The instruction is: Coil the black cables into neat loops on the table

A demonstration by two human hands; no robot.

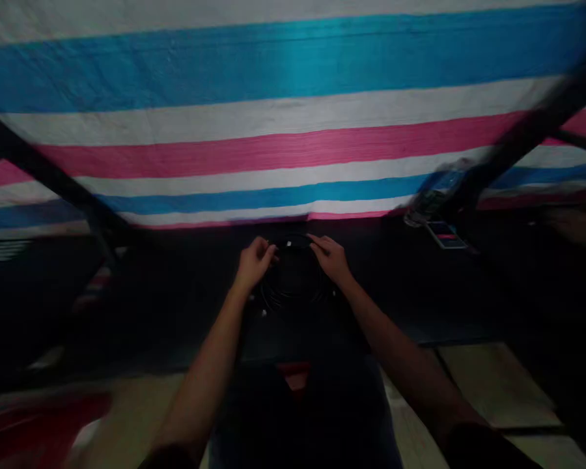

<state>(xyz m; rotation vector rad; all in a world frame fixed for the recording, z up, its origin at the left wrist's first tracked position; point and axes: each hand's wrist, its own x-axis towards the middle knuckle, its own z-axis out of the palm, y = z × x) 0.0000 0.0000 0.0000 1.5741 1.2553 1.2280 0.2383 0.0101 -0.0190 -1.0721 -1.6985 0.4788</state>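
A coil of thin black cable (278, 296) lies on the dark tabletop (185, 293), its loops hard to pick out in the dim light. At the upper left of the coil, my left hand (255, 262) is closed in a pinch on the cable. My right hand (332, 260) grips the upper right of the coil between thumb and fingers. Between the hands a small white spot, perhaps a tag, shows on the cable. More small pale bits, possibly cable ends, show near the coil's lower left and right.
Behind the table hangs a striped sheet (293, 153). Dark frame posts (53, 169) slant on both sides. To the right lie a phone-like device (445, 235) and a clear plastic bag (432, 195). A blurred hand of another person (579, 228) is at the far right.
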